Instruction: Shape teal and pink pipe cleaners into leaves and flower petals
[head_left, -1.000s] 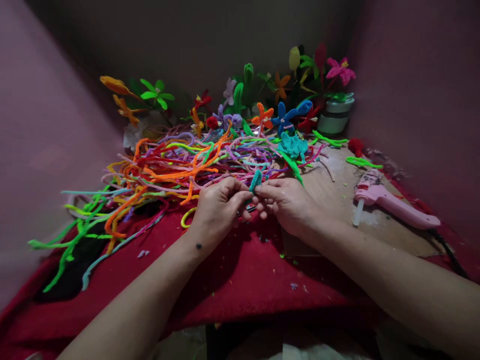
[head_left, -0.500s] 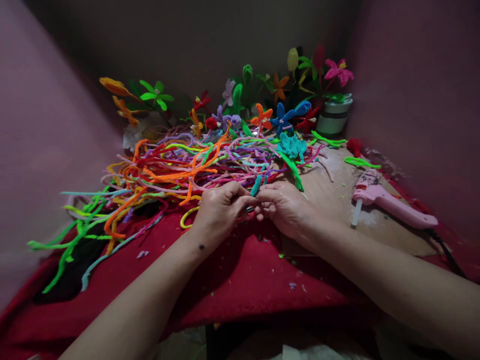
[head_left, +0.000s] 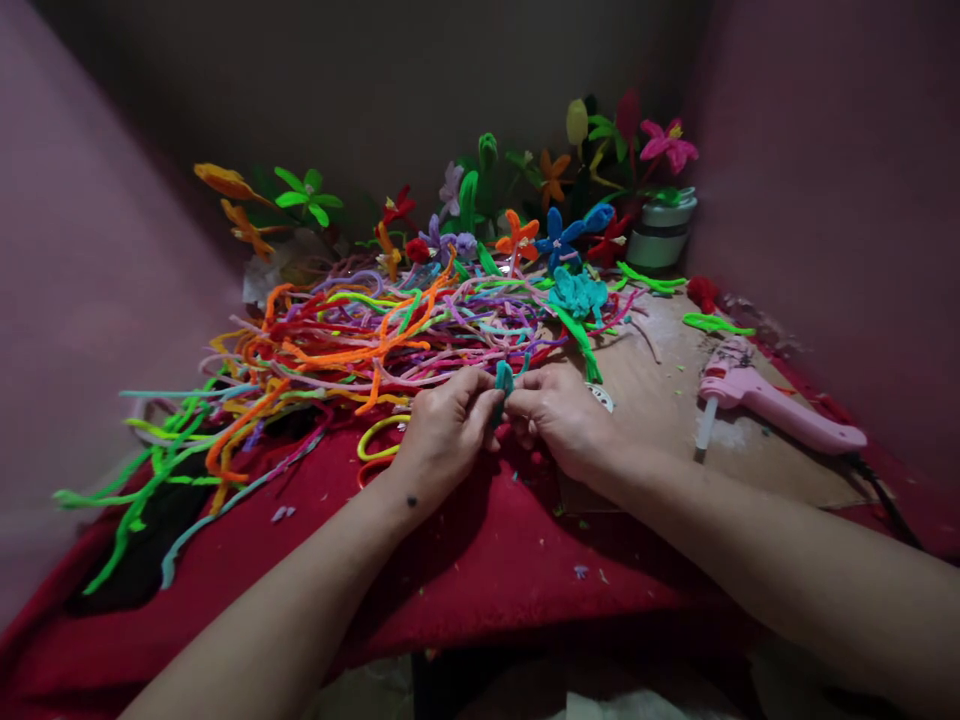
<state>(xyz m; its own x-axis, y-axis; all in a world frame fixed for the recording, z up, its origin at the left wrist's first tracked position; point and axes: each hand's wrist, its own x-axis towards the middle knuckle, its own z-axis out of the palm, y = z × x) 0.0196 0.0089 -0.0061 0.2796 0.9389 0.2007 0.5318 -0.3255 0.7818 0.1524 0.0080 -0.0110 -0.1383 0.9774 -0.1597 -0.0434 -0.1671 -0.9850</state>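
Between my two hands is a short teal pipe cleaner (head_left: 503, 378), bent into a narrow loop that stands upright. My left hand (head_left: 451, 420) pinches it from the left with thumb and forefinger. From the other side, my right hand (head_left: 559, 412) grips it with closed fingertips, almost touching the left ones. The lower end of the piece is hidden by my fingers. Just behind lies a heap of pipe cleaners (head_left: 352, 335) in many colours. A bunched teal pipe-cleaner piece (head_left: 579, 293) sits at the heap's right end.
A pink glue gun (head_left: 780, 405) lies on a cardboard sheet (head_left: 637, 370) at right, its cord trailing off. Several pipe-cleaner flowers (head_left: 555, 238) and a white-and-dark pot (head_left: 661, 232) stand at the back. Yellow and red loops (head_left: 379, 440) rest on the red cloth (head_left: 480, 570).
The teal piece has turned more upright and shows as a loop between my fingertips. My right hand has shifted slightly left, and a white disc shows behind it. The view has moved slightly.
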